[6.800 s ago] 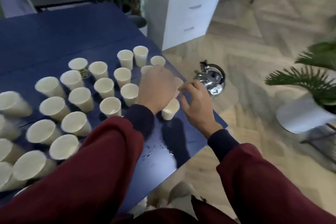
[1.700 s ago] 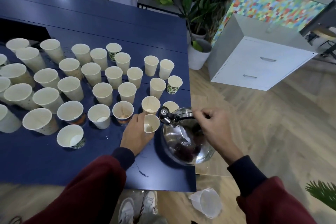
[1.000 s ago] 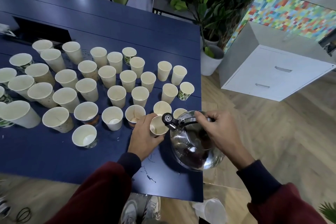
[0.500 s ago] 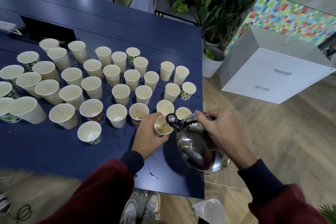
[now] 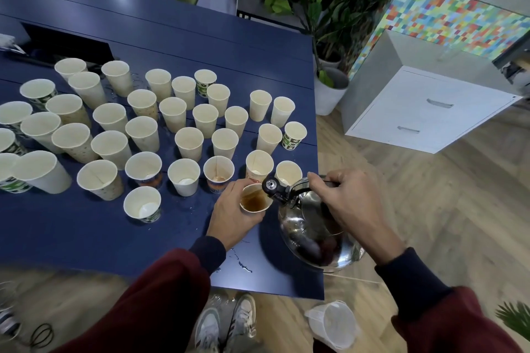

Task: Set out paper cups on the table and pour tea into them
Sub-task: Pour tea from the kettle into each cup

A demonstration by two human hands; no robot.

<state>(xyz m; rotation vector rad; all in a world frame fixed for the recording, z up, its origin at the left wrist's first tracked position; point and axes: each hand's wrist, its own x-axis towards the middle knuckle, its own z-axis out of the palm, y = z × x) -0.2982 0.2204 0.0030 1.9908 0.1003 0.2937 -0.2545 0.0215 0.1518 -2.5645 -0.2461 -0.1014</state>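
holding a paper cup [image 5: 253, 203] of brown tea in the curled left grip [image 5: 232, 215] near the counter [image 5: 86, 243] edge; clasping the steel kettle [image 5: 315, 235] by its handle in the right grip [image 5: 350, 203], spout at the cup rim.

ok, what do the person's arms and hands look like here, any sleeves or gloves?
Both hands are bare: no gloves, rings or watch visible on the left hand or right hand. The left sleeve and right sleeve are dark red, ending in navy cuffs at the wrists: left cuff, right cuff.
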